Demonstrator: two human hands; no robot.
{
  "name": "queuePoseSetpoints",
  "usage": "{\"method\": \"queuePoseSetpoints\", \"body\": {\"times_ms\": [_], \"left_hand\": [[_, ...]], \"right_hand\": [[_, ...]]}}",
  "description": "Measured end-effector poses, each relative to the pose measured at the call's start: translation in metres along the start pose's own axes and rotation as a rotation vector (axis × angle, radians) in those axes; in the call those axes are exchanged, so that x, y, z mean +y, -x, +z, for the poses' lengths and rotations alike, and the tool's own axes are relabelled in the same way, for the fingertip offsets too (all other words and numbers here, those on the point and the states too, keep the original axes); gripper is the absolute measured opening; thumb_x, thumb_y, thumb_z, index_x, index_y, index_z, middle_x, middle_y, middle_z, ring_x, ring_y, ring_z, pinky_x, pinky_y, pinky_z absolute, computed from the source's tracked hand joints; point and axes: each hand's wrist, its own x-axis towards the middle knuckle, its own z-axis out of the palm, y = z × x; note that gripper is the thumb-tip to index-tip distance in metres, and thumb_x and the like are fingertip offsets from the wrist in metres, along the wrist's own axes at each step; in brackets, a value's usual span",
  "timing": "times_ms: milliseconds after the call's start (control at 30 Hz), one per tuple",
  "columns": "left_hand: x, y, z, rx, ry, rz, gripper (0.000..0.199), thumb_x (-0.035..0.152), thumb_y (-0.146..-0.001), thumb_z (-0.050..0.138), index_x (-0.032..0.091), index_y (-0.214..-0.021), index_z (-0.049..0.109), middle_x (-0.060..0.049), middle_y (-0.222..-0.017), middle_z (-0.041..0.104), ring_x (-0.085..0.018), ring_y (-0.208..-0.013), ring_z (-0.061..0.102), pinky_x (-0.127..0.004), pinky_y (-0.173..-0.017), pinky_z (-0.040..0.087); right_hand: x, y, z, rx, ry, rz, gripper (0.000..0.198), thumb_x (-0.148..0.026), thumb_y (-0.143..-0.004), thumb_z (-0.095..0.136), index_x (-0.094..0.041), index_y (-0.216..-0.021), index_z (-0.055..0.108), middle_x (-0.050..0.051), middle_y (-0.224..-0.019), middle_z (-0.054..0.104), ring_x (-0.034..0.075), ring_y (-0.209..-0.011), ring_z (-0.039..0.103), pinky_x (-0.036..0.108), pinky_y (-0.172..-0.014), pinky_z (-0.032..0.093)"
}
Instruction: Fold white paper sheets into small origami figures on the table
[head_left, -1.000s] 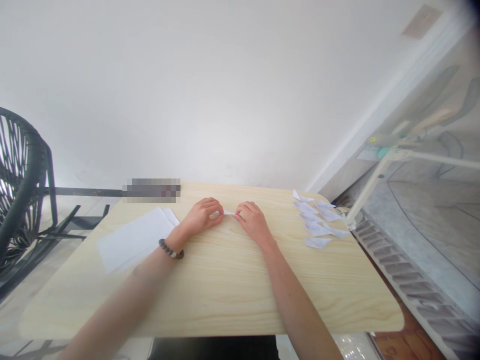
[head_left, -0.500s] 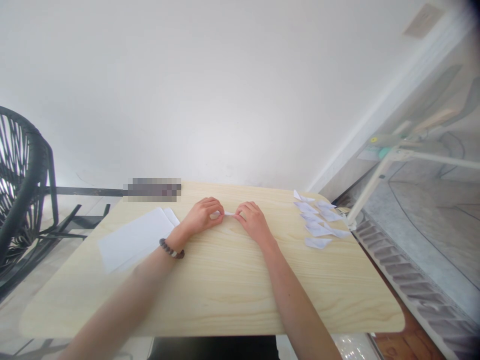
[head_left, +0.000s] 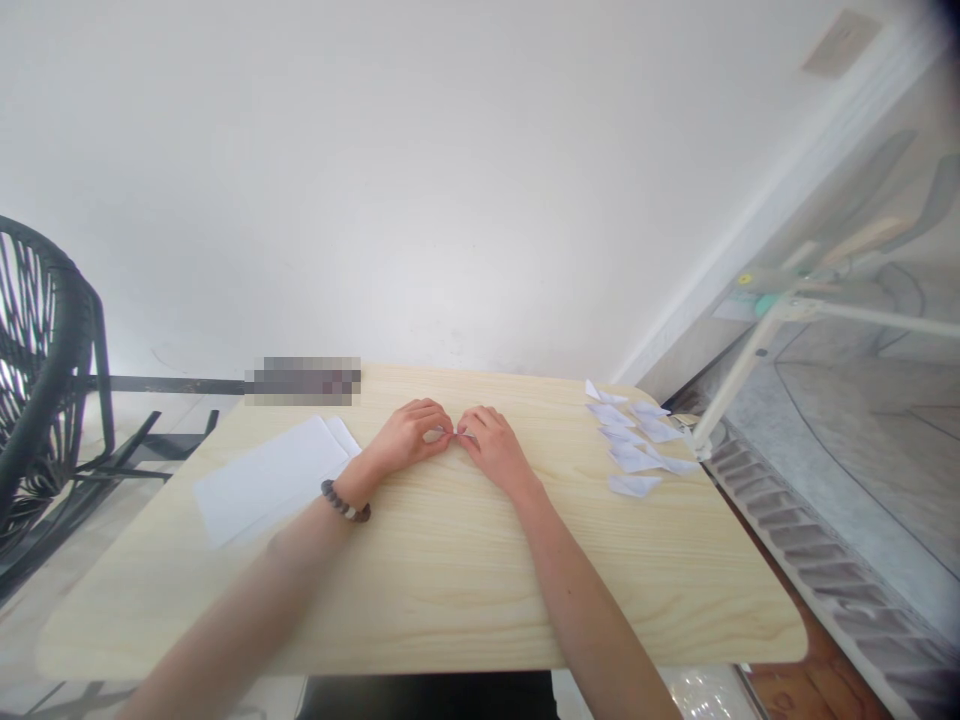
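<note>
Between my fingertips, above the middle of the table, is a small folded piece of white paper (head_left: 455,433), mostly hidden by the fingers. My left hand (head_left: 412,436), with a dark bead bracelet at its wrist, pinches one end between thumb and fingers. My right hand (head_left: 491,445) pinches the paper close beside it, so the two hands nearly touch. Flat white paper sheets (head_left: 274,480) lie on the table by my left forearm. Several folded paper pieces with pointed tips (head_left: 634,457) are grouped on the right side.
The pale wooden table (head_left: 450,600) stands against a white wall. A blurred-out dark object (head_left: 304,382) is at its back left corner. A black woven chair (head_left: 56,350) stands on the left, and a white metal frame (head_left: 742,375) rises past the right edge.
My right hand has moved left along the paper, closing the gap to my left hand. Less of the paper shows between them now. My left hand has hardly moved.
</note>
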Motion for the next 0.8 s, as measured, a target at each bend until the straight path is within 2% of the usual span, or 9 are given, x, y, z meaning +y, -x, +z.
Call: {"method": "queuePoseSetpoints", "body": {"times_ms": [133, 467, 800], "left_hand": [[0.001, -0.001, -0.001, 0.012, 0.007, 0.000, 0.012, 0.021, -0.075, 0.047, 0.018, -0.076, 0.059, -0.004, -0.077, 0.061, -0.015, -0.081, 0.053, -0.030, -0.075, 0.040], [-0.006, 0.002, -0.008, 0.053, 0.019, -0.016, 0.012, 0.021, -0.074, 0.048, 0.018, -0.074, 0.060, -0.004, -0.078, 0.062, -0.015, -0.081, 0.053, -0.030, -0.077, 0.041], [-0.012, 0.003, -0.007, 0.054, 0.001, -0.016, 0.013, 0.020, -0.074, 0.048, 0.019, -0.076, 0.060, -0.004, -0.079, 0.062, -0.016, -0.081, 0.053, -0.031, -0.076, 0.041]], "right_hand": [[0.002, -0.001, -0.001, 0.014, 0.000, -0.001, 0.006, -0.023, -0.077, 0.049, -0.021, -0.078, 0.055, 0.003, -0.086, 0.054, 0.016, -0.086, 0.045, 0.030, -0.077, 0.034], [0.028, 0.005, -0.010, 0.097, 0.024, 0.061, 0.006, -0.026, -0.074, 0.055, -0.022, -0.073, 0.059, 0.003, -0.084, 0.056, 0.017, -0.086, 0.045, 0.032, -0.077, 0.033], [0.034, 0.007, -0.010, 0.150, 0.020, 0.102, 0.007, -0.025, -0.074, 0.055, -0.022, -0.070, 0.060, 0.002, -0.082, 0.056, 0.017, -0.084, 0.046, 0.032, -0.076, 0.034]]}}
